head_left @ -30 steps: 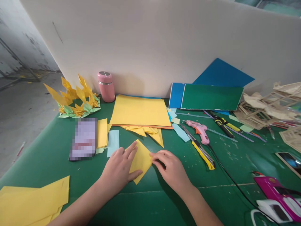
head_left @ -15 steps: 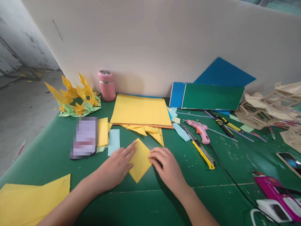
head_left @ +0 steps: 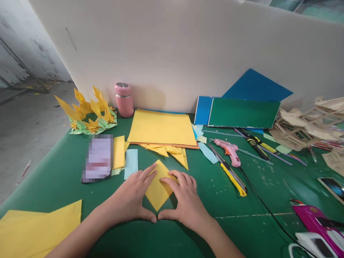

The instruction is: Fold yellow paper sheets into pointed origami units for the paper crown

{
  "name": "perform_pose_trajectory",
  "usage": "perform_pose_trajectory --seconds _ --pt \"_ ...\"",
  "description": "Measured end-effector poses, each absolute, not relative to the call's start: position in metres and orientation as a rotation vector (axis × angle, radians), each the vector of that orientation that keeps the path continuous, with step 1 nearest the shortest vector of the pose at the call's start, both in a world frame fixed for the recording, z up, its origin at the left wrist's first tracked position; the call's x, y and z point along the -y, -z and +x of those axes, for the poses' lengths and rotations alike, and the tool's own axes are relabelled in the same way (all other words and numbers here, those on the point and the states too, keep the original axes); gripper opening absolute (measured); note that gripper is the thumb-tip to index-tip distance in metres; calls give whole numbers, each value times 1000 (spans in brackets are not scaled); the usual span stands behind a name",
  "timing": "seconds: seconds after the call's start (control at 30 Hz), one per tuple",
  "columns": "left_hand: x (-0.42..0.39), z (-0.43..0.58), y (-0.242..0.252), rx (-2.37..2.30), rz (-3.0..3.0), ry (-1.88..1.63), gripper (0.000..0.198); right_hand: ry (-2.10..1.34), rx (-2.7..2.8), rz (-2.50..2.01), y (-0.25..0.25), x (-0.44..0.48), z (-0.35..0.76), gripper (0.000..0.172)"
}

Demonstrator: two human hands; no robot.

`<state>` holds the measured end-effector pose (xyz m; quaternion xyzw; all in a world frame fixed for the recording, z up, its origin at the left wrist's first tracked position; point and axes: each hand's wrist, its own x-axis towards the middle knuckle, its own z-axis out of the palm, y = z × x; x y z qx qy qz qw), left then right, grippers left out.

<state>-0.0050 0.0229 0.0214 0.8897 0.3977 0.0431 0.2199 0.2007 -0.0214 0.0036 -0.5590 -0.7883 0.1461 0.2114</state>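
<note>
A square of yellow paper (head_left: 158, 191) lies on the green table with one corner pointing at me. My left hand (head_left: 135, 193) rests along its left side, fingers stretched over the upper left edge and thumb reaching below the near corner. On the right side my right hand (head_left: 185, 195) has its fingers bent over the paper, the index fingertip on its surface. Its thumb almost meets the left thumb just under the near corner. Both hands are open, spread around the sheet. Beyond the paper lie folded yellow pieces (head_left: 176, 152).
Behind is a stack of yellow sheets (head_left: 161, 127). To the right lie a utility knife (head_left: 232, 177), a pink glue gun (head_left: 228, 150) with a black cord, and pliers (head_left: 255, 145). A phone (head_left: 98, 157), a paper crown (head_left: 88, 114) and a pink flask (head_left: 124, 100) stand left.
Both thumbs have come down and together below the paper's near corner. My right hand has moved from the right corner onto the paper, its fingers spreading. The view has shifted slightly.
</note>
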Motion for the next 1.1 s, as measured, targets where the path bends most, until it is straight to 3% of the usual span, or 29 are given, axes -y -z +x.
perform_pose_trajectory --seconds 0.17,0.3,0.43,0.67,0.87,1.0,1.1 --pt "-26 -5 -20 -1094 2484 -302 69 -418 2276 -1461 -12 13 213 43" --pt "-26 -8 -22 -1028 2569 -304 70 -417 2397 -1307 -16 6 222 41" --pt "-27 -7 -29 -995 2622 -154 67 -277 2528 -1048 -16 -2 225 24" --pt "-26 -2 -35 -978 2682 -107 57 -207 2489 -905 -10 -9 221 29" --pt "-32 -12 -30 -990 2581 -275 20 -443 2309 -924 -11 -7 224 47" --pt "-35 -16 -26 -1008 2545 -461 32 -486 2233 -1045 -9 -5 223 23" --pt "-35 -15 -25 -1183 2497 -462 32 -478 2125 -1209 -7 -4 220 22"
